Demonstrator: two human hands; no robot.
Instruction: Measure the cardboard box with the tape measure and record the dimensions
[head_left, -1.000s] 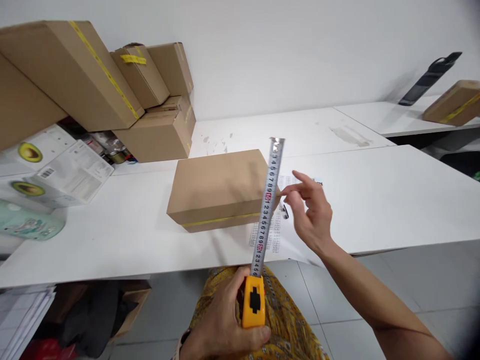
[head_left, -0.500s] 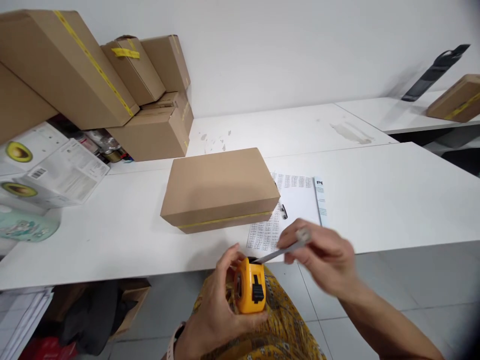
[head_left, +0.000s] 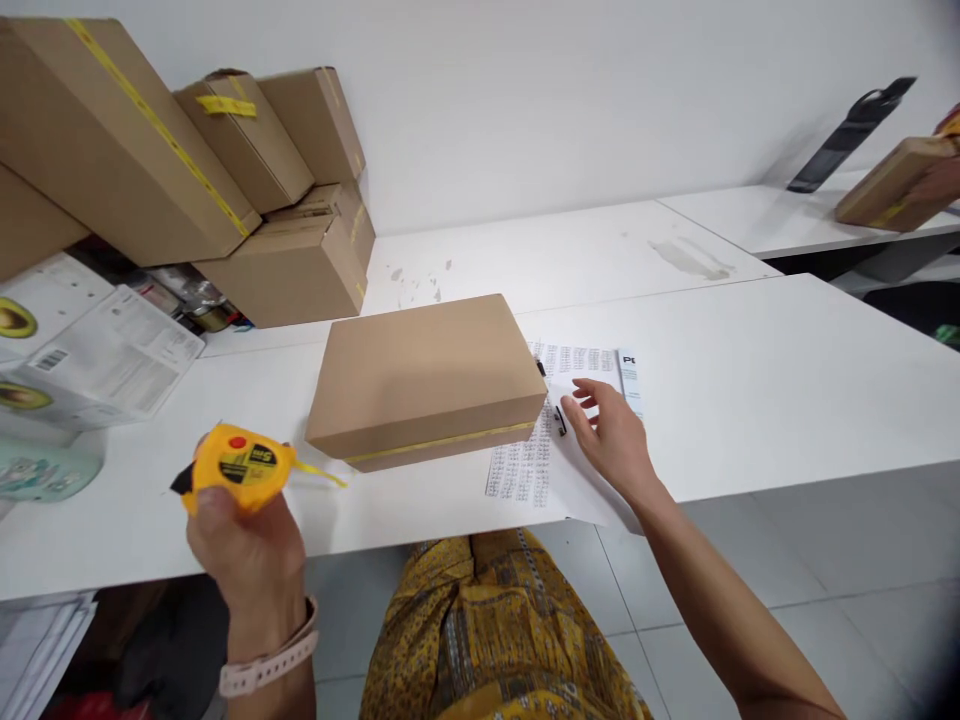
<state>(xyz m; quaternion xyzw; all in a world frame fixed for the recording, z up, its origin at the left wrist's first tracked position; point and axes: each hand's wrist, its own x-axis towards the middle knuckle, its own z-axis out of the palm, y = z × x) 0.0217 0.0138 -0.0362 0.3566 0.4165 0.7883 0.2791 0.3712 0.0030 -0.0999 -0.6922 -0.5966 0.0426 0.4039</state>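
Observation:
My left hand (head_left: pixel 244 550) is closed around a yellow tape measure (head_left: pixel 236 467), held up over the near left edge of the white table (head_left: pixel 750 390); its tape is wound in. A closed cardboard box (head_left: pixel 424 375) with a yellow tape strip lies in the middle of the table. My right hand (head_left: pixel 611 430) rests with fingers spread on a printed sheet (head_left: pixel 581 400) just right of the box, its fingertips beside a black pen (head_left: pixel 559 419).
Several cardboard boxes (head_left: pixel 247 190) are stacked at the back left, above white avocado-print cartons (head_left: pixel 90 345) and a teal container (head_left: pixel 41 470). On the far right table another person's hand holds a cardboard box (head_left: pixel 889 180) next to a black object (head_left: pixel 847 135).
The tape has retracted into the case. My left hand carried the tape measure from centre to the left. My right hand let go of the tape end and came down onto the sheet.

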